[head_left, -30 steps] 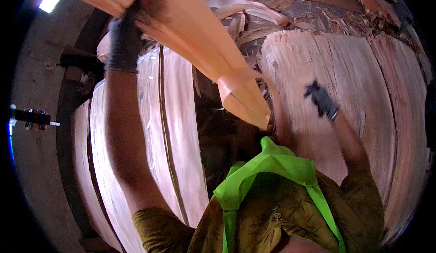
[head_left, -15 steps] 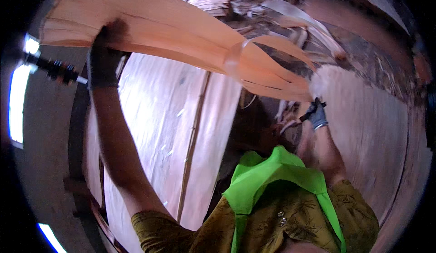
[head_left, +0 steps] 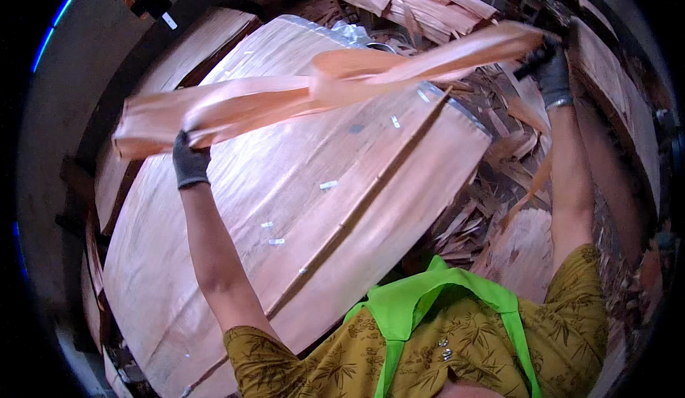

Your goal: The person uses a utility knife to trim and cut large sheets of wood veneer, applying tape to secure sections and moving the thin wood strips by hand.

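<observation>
A long, thin sheet of orange-tan wood veneer (head_left: 285,105) is stretched across the view, twisted and folded along its length and blurred in places. My left hand (head_left: 191,164), in a dark grey glove, grips its lower edge near the left end. My right hand (head_left: 555,77), gloved too, is raised at the far right with its fingers closed around the sheet's narrow end. A short dark object (head_left: 529,64) sticks out of that hand; its kind is unclear. Below the sheet lies a broad stack of pale veneer (head_left: 285,205) with a thin wooden strip (head_left: 364,202) across it.
Torn veneer scraps (head_left: 464,219) litter the floor to the right of the stack. A bundle of veneer (head_left: 414,2) lies at the back, beside crumpled clear plastic (head_left: 349,34). More veneer stacks stand at the left (head_left: 185,48) and right (head_left: 621,105).
My view has turned, bringing the broad stack to the middle. My right hand has gone up and outward with the sheet's end. The sheet now hangs folded over the stack.
</observation>
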A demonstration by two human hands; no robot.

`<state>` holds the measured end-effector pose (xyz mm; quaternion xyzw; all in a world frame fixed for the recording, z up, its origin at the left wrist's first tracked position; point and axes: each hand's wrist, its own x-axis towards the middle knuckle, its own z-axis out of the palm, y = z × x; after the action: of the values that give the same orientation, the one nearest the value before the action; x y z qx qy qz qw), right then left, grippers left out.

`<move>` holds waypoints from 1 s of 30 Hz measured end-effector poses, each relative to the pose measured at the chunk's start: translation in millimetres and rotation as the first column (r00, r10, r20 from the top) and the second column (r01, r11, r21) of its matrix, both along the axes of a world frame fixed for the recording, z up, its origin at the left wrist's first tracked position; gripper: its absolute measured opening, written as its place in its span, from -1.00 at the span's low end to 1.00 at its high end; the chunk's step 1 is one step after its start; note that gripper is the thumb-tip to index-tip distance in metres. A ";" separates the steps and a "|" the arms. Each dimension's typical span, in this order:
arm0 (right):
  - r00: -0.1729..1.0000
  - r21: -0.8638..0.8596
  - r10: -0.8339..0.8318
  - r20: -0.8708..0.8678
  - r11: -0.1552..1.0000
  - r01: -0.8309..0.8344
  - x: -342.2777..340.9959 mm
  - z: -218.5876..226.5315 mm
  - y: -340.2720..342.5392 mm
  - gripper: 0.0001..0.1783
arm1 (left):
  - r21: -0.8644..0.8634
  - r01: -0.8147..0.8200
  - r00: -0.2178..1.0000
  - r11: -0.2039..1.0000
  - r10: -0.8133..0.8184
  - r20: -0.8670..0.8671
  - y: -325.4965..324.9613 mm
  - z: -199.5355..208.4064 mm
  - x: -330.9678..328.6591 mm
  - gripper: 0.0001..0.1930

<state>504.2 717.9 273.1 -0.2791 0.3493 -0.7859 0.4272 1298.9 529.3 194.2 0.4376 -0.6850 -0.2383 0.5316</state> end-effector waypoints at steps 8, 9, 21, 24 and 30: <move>0.925 0.263 0.308 -0.224 0.933 -0.247 184.3 -44.3 -188.1 -0.83 | 0.475 -0.048 0.274 0.879 0.469 -0.840 73.2 -109.4 166.0 -0.76; 0.943 0.375 0.281 -0.179 0.906 -0.199 213.2 -65.4 -203.6 -0.85 | 0.471 0.022 0.254 0.882 0.451 -0.856 100.7 -136.6 208.2 -0.79; 0.911 0.777 0.410 0.051 0.556 -0.294 232.4 -282.9 -207.1 -0.79 | 0.834 -0.285 -0.020 0.473 0.867 -0.498 215.2 -270.7 205.9 -0.64; 0.889 0.801 0.458 -0.005 0.534 -0.271 234.8 -290.2 -197.3 -0.76 | 0.737 -0.674 -0.217 0.057 0.938 -0.271 219.6 -246.9 146.5 -0.44; 0.871 0.785 0.490 -0.031 0.552 -0.282 204.1 -305.3 -194.8 -0.80 | 0.135 -0.685 0.729 0.716 0.676 0.110 144.4 -170.3 -74.2 -0.44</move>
<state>708.3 523.1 -32.3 -0.2394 0.6248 -0.4101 0.6198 1224.7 673.7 23.9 0.7074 -0.4677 -0.0708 0.5252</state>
